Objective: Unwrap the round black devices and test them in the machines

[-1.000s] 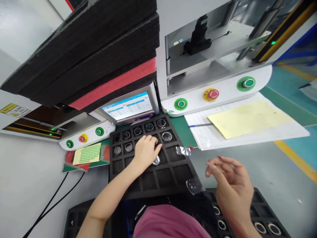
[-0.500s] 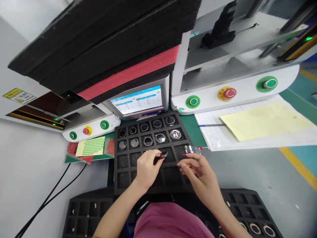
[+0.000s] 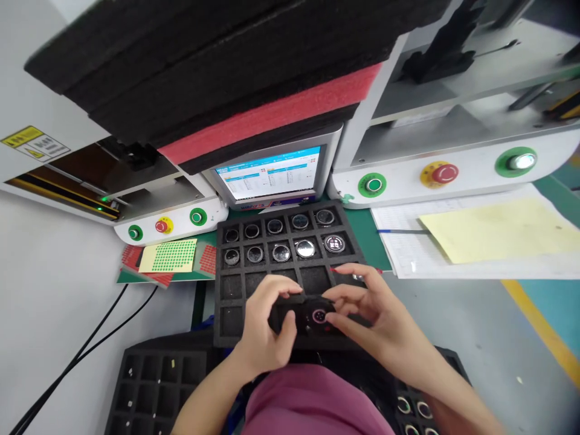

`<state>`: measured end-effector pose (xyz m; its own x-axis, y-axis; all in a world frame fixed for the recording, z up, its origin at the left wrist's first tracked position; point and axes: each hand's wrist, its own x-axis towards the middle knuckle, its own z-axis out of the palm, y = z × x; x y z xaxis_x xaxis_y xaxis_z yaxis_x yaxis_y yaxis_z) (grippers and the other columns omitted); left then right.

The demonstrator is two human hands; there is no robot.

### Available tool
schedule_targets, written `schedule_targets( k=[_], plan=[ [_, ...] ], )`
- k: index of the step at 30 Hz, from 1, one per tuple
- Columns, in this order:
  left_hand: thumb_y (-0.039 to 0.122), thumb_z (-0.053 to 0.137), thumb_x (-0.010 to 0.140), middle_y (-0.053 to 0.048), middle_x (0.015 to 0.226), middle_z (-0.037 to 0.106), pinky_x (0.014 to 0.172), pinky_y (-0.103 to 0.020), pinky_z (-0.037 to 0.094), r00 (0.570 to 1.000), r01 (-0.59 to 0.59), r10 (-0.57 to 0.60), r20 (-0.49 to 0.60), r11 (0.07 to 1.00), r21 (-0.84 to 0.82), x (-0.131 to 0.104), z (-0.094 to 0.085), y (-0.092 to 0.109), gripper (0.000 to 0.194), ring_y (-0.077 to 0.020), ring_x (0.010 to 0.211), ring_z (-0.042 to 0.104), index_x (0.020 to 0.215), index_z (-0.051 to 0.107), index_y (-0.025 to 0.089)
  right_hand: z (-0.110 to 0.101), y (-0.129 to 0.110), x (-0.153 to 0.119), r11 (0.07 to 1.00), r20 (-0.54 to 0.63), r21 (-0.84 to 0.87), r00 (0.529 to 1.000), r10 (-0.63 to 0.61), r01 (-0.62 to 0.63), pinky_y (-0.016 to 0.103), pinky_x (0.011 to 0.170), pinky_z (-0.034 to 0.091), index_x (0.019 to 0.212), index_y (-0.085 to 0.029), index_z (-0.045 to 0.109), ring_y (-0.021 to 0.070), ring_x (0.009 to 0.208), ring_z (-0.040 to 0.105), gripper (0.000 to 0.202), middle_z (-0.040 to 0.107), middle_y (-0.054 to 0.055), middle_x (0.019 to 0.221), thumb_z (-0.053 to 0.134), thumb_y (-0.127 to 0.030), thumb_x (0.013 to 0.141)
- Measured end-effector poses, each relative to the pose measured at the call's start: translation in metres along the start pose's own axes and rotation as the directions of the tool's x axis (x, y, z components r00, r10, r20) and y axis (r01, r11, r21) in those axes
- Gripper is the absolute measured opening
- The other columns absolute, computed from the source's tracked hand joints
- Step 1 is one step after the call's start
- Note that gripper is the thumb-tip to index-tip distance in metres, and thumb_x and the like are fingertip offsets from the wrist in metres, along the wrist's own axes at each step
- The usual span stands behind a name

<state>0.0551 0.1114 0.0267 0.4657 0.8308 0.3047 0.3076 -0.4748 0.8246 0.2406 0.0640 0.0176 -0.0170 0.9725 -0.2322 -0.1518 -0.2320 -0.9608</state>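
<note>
My right hand (image 3: 369, 305) pinches a round black watch case (image 3: 318, 316) between thumb and fingers. Its back faces up, with a ringed sensor in the middle. Just left of it, my left hand (image 3: 265, 323) has its thumb and fingers apart, curved toward the case without visibly holding anything. Both hands are over the near rows of a black foam tray (image 3: 232, 302). Two far rows of that tray hold round watch faces, among them a lit one (image 3: 334, 243) at the right. Behind my right fingers, a bit of clear film with a red tab (image 3: 379, 271) shows partly.
A monitor (image 3: 272, 175) stands behind the tray, between two white machines with green and red buttons (image 3: 444, 173). Papers (image 3: 498, 229) lie at right, a green-dot sticker sheet (image 3: 174, 256) at left. More foam trays (image 3: 149, 386) sit low on both sides.
The view has shifted slightly. My left fingers have spread from a pinch on a small dark item. The watch case now shows back up in my right hand, which was open before.
</note>
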Motion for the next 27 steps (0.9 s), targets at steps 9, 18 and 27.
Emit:
schedule_targets(
  k=[9, 18, 27],
  plan=[
    [0.032, 0.072, 0.083, -0.005, 0.07, 0.074, 0.059, -0.022, 0.056, 0.898, 0.41, -0.429, 0.095, 0.74, -0.533, -0.017, 0.007, 0.005, 0.018, -0.0156, 0.061, 0.07, 0.084, 0.072, 0.015, 0.016, -0.011, -0.004, 0.845, -0.007, -0.272, 0.878, -0.479, 0.459, 0.023, 0.07, 0.061, 0.125, -0.029, 0.045, 0.0124, 0.074, 0.07, 0.049, 0.071, -0.001, 0.09, 0.064, -0.011, 0.084],
    [0.029, 0.072, 0.086, -0.007, 0.084, 0.079, 0.065, -0.022, 0.06, 0.961, 0.097, -0.228, -0.158, 0.812, -0.576, -0.019, 0.018, 0.019, 0.013, -0.0162, 0.071, 0.074, 0.093, 0.073, 0.018, 0.036, -0.01, -0.028, 0.842, -0.287, -0.176, 0.792, -0.539, 0.51, 0.019, 0.075, 0.061, 0.112, -0.026, 0.058, 0.0118, 0.073, 0.072, 0.045, 0.073, -0.002, 0.083, 0.069, -0.001, 0.076],
    [0.033, 0.072, 0.086, -0.007, 0.085, 0.079, 0.061, -0.019, 0.056, 0.974, -0.051, -0.096, -0.206, 0.792, -0.608, -0.018, 0.025, 0.015, 0.014, -0.0122, 0.068, 0.07, 0.095, 0.073, 0.022, 0.036, -0.004, -0.036, 0.836, -0.224, -0.094, 0.807, -0.547, 0.54, 0.024, 0.073, 0.063, 0.119, -0.032, 0.056, 0.0138, 0.078, 0.069, 0.058, 0.071, -0.003, 0.089, 0.066, 0.005, 0.075]
  ],
)
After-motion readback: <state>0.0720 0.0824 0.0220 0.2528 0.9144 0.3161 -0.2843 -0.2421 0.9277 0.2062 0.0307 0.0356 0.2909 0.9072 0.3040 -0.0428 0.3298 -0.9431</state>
